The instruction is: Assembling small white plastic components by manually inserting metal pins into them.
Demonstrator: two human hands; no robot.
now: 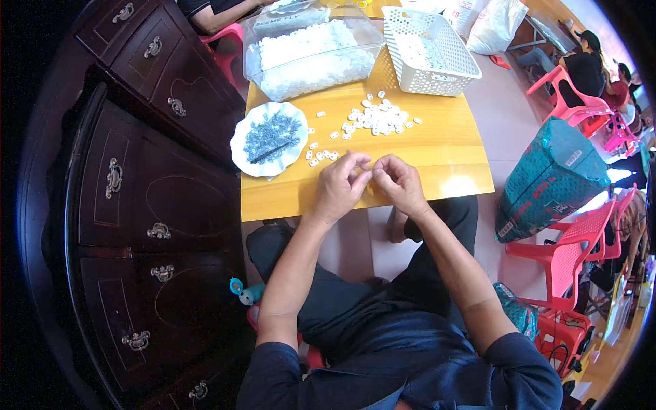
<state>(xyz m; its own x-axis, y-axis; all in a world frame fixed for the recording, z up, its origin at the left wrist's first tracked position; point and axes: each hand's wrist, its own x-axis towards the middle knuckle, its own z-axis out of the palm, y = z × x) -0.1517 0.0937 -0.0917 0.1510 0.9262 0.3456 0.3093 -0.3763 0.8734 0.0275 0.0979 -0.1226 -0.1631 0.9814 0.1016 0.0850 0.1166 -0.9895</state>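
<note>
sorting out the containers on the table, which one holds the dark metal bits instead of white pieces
The white scalloped plate at the table's left edge, nearest the left hand. It holds grey metal bits; the clear tub and the white basket farther back hold white pieces.

dark carved wooden cabinet (pixel 137 205) at left, pink plastic chairs (pixel 570 253) on pale floor (pixel 506 116) at right

- left hand (pixel 339 188) and right hand (pixel 400 183) meet at the yellow wooden table's (pixel 444 154) near edge
- loose pile of small white plastic pieces (pixel 377 117) just behind them
- white scalloped plate of small grey metal parts (pixel 268 138) to the left
- clear plastic tub (pixel 311 51) and white plastic lattice basket (pixel 428 51) at the far end
</note>
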